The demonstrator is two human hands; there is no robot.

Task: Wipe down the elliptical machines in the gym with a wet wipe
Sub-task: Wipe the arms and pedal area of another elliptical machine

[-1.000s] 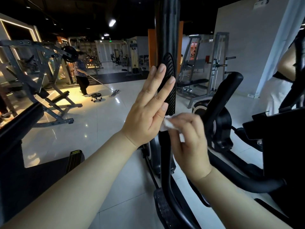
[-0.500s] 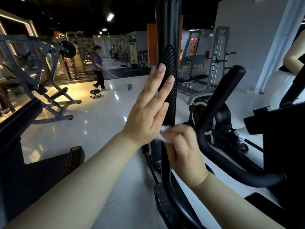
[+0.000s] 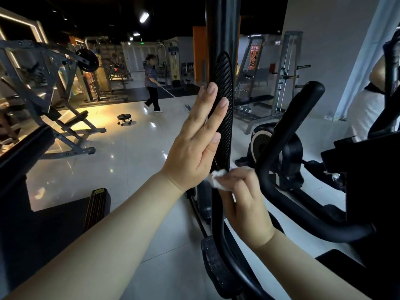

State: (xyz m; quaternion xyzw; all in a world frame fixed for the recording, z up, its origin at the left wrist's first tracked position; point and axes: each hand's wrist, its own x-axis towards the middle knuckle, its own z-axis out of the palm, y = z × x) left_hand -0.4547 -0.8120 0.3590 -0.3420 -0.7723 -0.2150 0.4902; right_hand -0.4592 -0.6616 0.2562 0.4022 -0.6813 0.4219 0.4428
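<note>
Tightly crumpled white wipe in curled right fingers, left fingers flat on handle.

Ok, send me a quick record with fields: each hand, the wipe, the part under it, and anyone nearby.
left hand: flat, fingers straight, pressed against ribbed black oval grip pad
right hand: holds crumpled white wet wipe against the black upright elliptical bar
wipe position: just below the grip pad's lower end
nearby: person with a mop crossing the glossy floor, far behind

Gym: weight rack, bench, ellipticals.
</note>
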